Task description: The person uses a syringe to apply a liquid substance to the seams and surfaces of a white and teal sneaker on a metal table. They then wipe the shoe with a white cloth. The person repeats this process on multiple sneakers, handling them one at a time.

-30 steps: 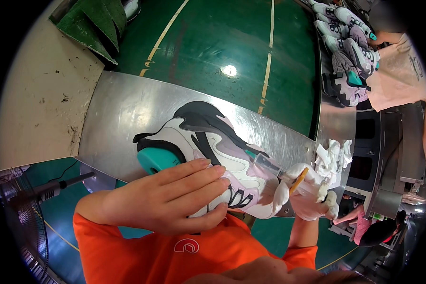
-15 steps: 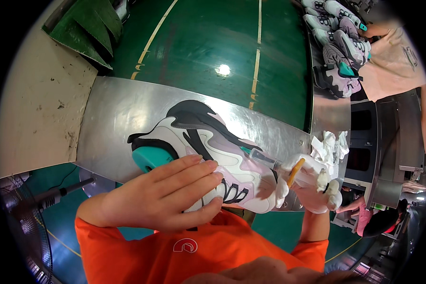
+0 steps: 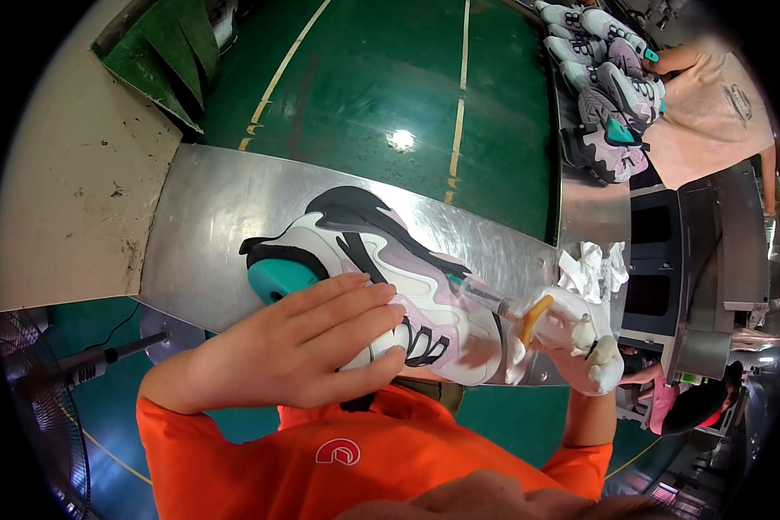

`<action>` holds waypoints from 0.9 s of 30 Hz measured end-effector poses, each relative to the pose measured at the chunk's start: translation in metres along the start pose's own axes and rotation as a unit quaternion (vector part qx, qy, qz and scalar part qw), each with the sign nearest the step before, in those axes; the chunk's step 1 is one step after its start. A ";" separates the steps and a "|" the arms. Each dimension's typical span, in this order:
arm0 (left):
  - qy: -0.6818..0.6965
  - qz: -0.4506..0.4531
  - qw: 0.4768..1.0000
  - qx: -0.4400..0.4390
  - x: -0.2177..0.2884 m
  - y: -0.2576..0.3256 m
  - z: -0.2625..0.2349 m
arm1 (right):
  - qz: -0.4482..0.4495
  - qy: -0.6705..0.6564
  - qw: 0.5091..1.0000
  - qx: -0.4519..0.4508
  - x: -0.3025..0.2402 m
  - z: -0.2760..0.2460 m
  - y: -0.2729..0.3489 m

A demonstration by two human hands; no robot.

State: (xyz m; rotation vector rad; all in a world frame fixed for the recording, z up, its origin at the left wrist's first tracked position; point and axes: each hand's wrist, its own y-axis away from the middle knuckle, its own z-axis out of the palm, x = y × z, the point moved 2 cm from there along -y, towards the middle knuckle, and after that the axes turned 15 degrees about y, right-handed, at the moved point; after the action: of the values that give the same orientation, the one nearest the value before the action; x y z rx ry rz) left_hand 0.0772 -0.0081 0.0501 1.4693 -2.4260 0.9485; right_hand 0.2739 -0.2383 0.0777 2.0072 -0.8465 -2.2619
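A white, grey, lilac and black sneaker [image 3: 407,269] lies on its side on the metal ledge, its black sole edge facing away from me. A teal shoe last [image 3: 282,282] fills its collar. My left hand [image 3: 312,342] is closed over the tongue and laces, with the thumb side hidden. At the toe end, my right hand [image 3: 572,334], in a white glove, is closed round a slim see-through tool [image 3: 484,293] whose tip meets the sneaker's side near the sole. An orange-yellow strip [image 3: 536,319] shows at the gloved fingers.
Beyond the metal ledge [image 3: 225,191] runs a green belt [image 3: 373,78] with yellowish lines. More sneakers [image 3: 611,87] are piled at the far right beside a person in a peach shirt [image 3: 711,121]. White crumpled cloths [image 3: 594,269] lie right of my glove. A fan [image 3: 48,425] stands at left.
The sneaker and both hands keep nearly the same places relative to each other. The tool's tip has shifted slightly along the sneaker's side, and the view has moved a little.
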 end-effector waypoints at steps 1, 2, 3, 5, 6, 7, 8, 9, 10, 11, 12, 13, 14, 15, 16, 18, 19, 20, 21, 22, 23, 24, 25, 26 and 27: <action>0.003 0.000 1.000 0.001 0.000 0.000 0.001 | 0.001 0.006 1.000 0.008 0.000 0.000 0.002; 0.005 -0.001 1.000 0.004 0.000 0.000 0.001 | -0.003 0.008 1.000 0.015 0.000 0.000 0.004; 0.008 -0.003 1.000 0.007 0.000 0.000 0.001 | -0.007 0.008 1.000 0.018 0.001 -0.001 0.007; 0.012 -0.009 1.000 0.009 0.001 -0.001 0.001 | -0.012 0.005 1.000 0.018 0.005 -0.003 0.010; 0.014 -0.014 1.000 0.009 0.002 -0.002 0.000 | -0.014 0.001 1.000 0.021 0.007 -0.004 0.012; 0.016 -0.018 1.000 0.009 0.003 -0.003 0.000 | -0.015 -0.002 1.000 0.023 0.008 -0.005 0.014; 0.017 -0.023 1.000 0.005 0.003 -0.004 -0.001 | -0.018 -0.007 0.999 0.031 0.010 -0.005 0.015; 0.017 -0.027 0.999 0.001 0.004 -0.005 -0.002 | -0.022 -0.012 0.999 0.033 0.013 -0.007 0.016; 0.018 -0.032 0.999 -0.003 0.004 -0.006 -0.003 | -0.027 -0.015 0.999 0.034 0.015 -0.009 0.017; 0.019 -0.034 0.999 -0.007 0.005 -0.007 -0.004 | -0.033 -0.021 0.999 0.032 0.022 -0.011 0.018; 0.020 -0.037 0.999 -0.011 0.005 -0.009 -0.005 | -0.037 -0.025 0.998 0.033 0.025 -0.014 0.019; 0.021 -0.040 0.999 -0.015 0.005 -0.010 -0.006 | -0.041 -0.028 0.998 0.035 0.028 -0.016 0.021; 0.021 -0.045 0.999 -0.016 0.007 -0.011 -0.006 | -0.040 -0.032 0.998 0.038 0.031 -0.018 0.023; 0.022 -0.050 0.998 -0.017 0.008 -0.012 -0.005 | -0.034 -0.035 0.998 0.044 0.034 -0.019 0.025; 0.022 -0.055 0.998 -0.018 0.008 -0.013 -0.005 | -0.027 -0.039 0.998 0.050 0.036 -0.021 0.028; 0.014 -0.051 0.998 -0.026 0.008 -0.016 -0.005 | -0.017 -0.047 0.996 0.067 0.040 -0.023 0.036; 0.009 -0.048 0.998 -0.029 0.009 -0.018 -0.005 | -0.019 -0.053 0.996 0.075 0.045 -0.024 0.040; 0.008 -0.047 0.999 -0.025 0.008 -0.019 -0.005 | -0.039 -0.057 0.994 0.083 0.049 -0.026 0.043; 0.007 -0.045 0.999 -0.021 0.008 -0.019 -0.004 | -0.051 -0.064 0.993 0.091 0.053 -0.027 0.045; 0.006 -0.043 0.999 -0.017 0.008 -0.019 -0.004 | -0.062 -0.073 0.991 0.097 0.058 -0.027 0.047; 0.006 -0.045 0.999 -0.018 0.007 -0.019 -0.002 | -0.067 -0.083 0.989 0.103 0.064 -0.028 0.049; 0.006 -0.046 0.999 -0.020 0.007 -0.019 -0.001 | -0.068 -0.092 0.989 0.093 0.067 -0.029 0.050; 0.005 -0.047 0.999 -0.021 0.007 -0.018 0.001 | -0.069 -0.101 0.989 0.083 0.071 -0.029 0.052; 0.000 -0.048 0.999 -0.024 0.008 -0.020 0.001 | -0.068 -0.108 0.990 0.056 0.071 -0.030 0.053; -0.006 -0.049 0.998 -0.026 0.009 -0.021 0.001 | -0.067 -0.115 0.991 0.030 0.073 -0.031 0.054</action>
State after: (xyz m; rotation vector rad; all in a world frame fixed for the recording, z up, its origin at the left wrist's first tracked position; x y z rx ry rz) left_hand 0.0902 -0.0216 0.0623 1.5644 -2.3434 0.8512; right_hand 0.2703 -0.3222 0.0305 1.9057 -0.8231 -2.6134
